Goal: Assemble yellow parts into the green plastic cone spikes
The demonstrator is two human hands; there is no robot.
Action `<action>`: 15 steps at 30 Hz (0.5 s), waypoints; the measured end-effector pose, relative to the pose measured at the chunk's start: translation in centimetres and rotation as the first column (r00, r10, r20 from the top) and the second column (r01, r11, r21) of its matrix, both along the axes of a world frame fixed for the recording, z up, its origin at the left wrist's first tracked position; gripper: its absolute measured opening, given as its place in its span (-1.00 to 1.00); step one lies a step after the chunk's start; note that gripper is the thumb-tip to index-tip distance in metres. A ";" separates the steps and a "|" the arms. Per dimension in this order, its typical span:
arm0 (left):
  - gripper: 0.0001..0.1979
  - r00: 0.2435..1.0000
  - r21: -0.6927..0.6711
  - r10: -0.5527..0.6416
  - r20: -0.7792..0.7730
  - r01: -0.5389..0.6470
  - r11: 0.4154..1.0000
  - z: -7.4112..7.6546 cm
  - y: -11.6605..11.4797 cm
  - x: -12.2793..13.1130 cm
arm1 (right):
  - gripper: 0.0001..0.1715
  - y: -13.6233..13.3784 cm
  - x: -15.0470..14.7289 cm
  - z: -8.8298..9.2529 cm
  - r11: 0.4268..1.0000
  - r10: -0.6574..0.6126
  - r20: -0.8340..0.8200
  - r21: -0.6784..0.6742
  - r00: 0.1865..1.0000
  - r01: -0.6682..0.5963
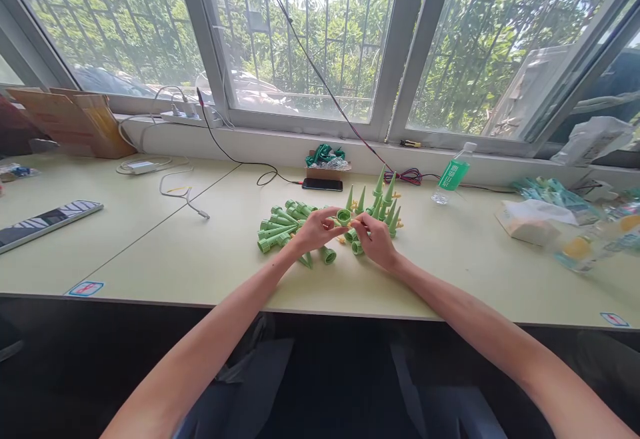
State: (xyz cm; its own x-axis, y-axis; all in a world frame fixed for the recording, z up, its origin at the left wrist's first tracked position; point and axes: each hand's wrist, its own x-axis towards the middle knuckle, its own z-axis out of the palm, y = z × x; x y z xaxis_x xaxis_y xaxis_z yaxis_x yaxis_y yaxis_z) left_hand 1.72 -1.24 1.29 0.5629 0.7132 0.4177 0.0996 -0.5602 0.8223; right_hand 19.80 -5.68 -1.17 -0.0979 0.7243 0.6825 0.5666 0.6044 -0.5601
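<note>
Between my two hands is a green plastic piece point(343, 216) with its round open end facing me. My left hand point(320, 228) pinches it from the left side. The fingers of my right hand point(370, 235) are pressed together at its right edge, on a small yellowish part that is hard to make out. Several green cone pieces point(278, 225) lie in a pile to the left. On the right, more green spikes point(389, 191) stand upright with small yellow parts at their sides. One loose green piece point(329, 255) lies just below my left hand.
A black phone point(323, 185) lies before a small box point(327, 173) of green items. Behind and right stands a water bottle point(453, 175). Cables point(186, 200) and a cardboard box point(75, 124) are at left; a tissue pack point(529, 220) and plastic bags point(595, 242) at right.
</note>
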 end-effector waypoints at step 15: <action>-0.60 0.995 0.033 0.094 0.046 -0.095 0.995 -0.6 0.7 0.1 | -0.66 -0.3 -0.5 0.7 0.997 0.043 -0.139 -0.056 0.989 -0.051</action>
